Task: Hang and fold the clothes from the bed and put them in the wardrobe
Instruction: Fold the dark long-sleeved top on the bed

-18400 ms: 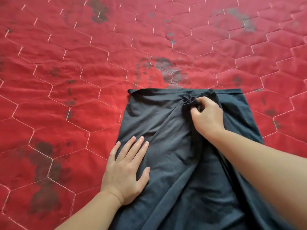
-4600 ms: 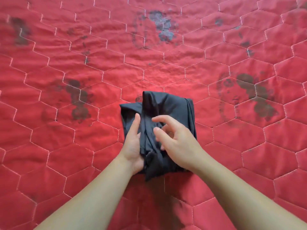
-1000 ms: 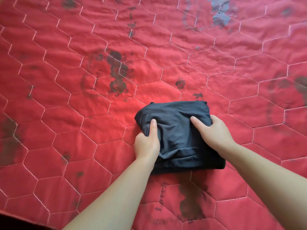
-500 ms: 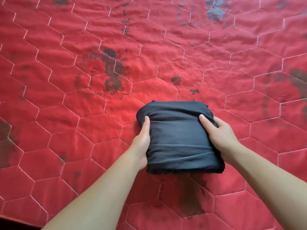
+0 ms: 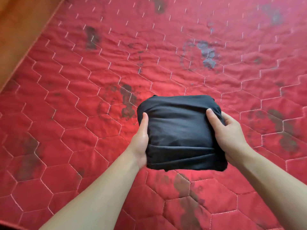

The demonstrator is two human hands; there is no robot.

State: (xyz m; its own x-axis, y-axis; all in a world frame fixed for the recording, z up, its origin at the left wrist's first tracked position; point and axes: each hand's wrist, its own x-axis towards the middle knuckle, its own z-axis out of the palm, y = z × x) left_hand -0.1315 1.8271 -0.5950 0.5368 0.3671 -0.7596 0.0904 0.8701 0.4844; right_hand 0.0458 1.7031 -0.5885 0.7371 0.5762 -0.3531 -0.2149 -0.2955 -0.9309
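A dark grey folded garment (image 5: pixel 179 131), a thick square bundle, is held up above the red quilted bed cover (image 5: pixel 83 97). My left hand (image 5: pixel 140 140) grips its left side with the thumb on top. My right hand (image 5: pixel 227 135) grips its right side the same way. The fingers of both hands are hidden under the bundle.
The bed cover has white hexagon stitching and dark faded patches. An orange-brown wooden surface (image 5: pixel 20 25) runs along the bed's edge at the top left. No other clothes show in this view.
The folded garment has been lifted off the bed cover between both hands. The view has swung so the bed's edge and the wooden surface appear at the top left.
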